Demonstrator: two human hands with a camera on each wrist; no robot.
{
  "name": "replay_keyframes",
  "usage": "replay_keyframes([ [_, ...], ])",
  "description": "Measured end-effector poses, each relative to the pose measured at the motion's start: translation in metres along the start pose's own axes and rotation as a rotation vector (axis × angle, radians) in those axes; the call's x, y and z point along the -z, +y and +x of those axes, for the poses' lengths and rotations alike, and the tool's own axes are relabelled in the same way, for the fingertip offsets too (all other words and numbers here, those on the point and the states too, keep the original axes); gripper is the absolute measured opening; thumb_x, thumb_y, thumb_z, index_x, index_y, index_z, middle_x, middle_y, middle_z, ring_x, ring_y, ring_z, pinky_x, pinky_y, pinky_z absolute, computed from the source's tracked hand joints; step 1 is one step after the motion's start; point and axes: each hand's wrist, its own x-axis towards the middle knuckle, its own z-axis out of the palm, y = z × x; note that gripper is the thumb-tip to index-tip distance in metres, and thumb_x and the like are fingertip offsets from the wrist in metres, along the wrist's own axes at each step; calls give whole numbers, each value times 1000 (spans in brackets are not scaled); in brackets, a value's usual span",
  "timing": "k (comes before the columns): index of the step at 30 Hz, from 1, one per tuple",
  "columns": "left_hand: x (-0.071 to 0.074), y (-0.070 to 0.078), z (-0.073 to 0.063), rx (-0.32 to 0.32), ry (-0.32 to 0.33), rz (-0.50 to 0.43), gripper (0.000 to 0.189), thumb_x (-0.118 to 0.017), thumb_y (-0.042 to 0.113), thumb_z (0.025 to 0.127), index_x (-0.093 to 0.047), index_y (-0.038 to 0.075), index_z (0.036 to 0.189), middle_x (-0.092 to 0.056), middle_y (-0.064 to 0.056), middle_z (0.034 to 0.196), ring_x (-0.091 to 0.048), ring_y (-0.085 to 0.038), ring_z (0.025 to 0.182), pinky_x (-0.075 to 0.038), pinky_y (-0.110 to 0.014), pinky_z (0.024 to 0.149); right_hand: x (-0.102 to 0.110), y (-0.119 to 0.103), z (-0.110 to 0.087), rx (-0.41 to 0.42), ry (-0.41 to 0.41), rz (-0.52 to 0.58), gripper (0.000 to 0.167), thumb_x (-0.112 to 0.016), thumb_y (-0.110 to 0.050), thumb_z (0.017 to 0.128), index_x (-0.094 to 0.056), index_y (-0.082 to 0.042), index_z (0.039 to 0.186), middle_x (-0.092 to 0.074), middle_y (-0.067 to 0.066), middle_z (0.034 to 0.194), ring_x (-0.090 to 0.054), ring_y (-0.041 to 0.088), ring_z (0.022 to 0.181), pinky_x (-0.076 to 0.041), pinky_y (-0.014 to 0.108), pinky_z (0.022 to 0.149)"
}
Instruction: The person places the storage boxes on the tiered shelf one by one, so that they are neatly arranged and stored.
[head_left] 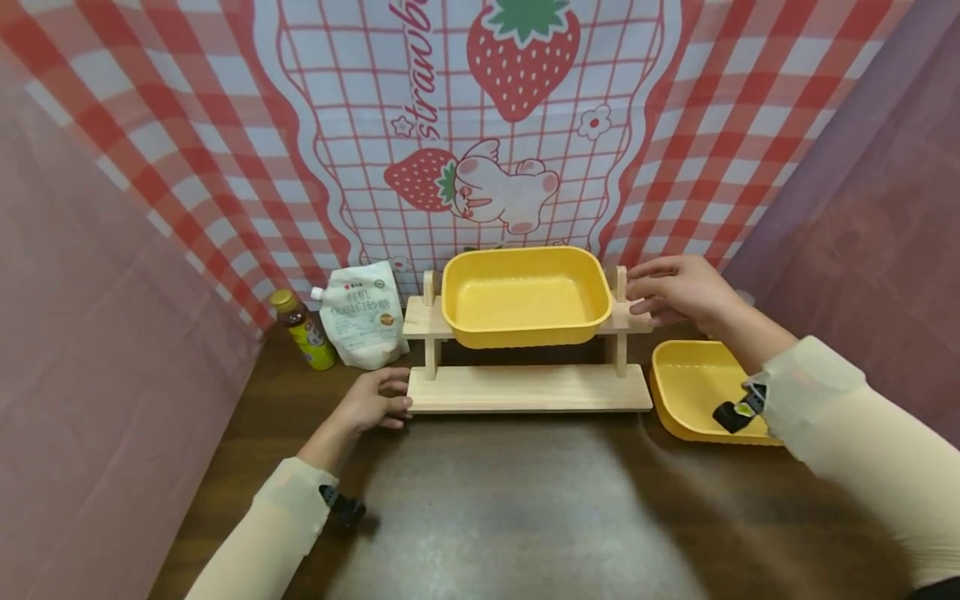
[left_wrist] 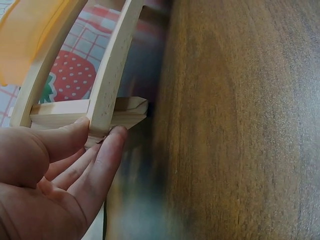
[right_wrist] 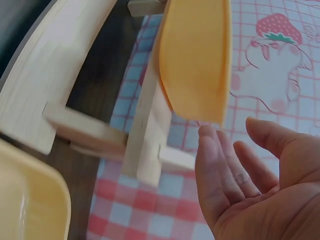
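A two-tier light wooden rack [head_left: 525, 388] stands against the cloth backdrop. On its upper board sits a yellow plastic bin [head_left: 525, 336]. My left hand [head_left: 369, 402] is at the left end of the lower board; in the left wrist view its thumb and fingers pinch the end of that board [left_wrist: 111, 70]. Beside the right end of the upper board is my right hand [head_left: 686, 287], fingers extended and slightly bent. The right wrist view shows this hand [right_wrist: 255, 185] holding nothing, with a gap between its fingertips and the bin [right_wrist: 195, 65].
A second yellow bin [head_left: 671, 404] stands on the table right of the rack, partly under my right forearm. To the left are a white spouted pouch [head_left: 363, 321] and a small bottle with a yellow cap [head_left: 303, 331]. The strawberry-print cloth [head_left: 337, 125] hangs behind.
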Motion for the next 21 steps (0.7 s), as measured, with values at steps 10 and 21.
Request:
replay_keyframes([
  [10, 0, 3, 0, -2, 2, 36, 63, -69, -4, 94, -43, -2, 152, -53, -31, 142, -73, -28, 87, -65, -43, 73, 67, 61, -55, 55, 2, -48, 44, -70, -35, 99, -62, -17, 139, -76, -17, 104, -74, 8, 94, -64, 31, 78],
  [21, -1, 4, 2, 6, 10, 48, 63, -68, -3, 96, -42, -1, 153, -52, -30, 144, -73, -25, 85, -65, -43, 73, 123, 171, -93, -78, 140, -282, 78, -66, -52, 97, -46, 3, 149, -66, -16, 110, -62, -9, 84, -63, 31, 71],
])
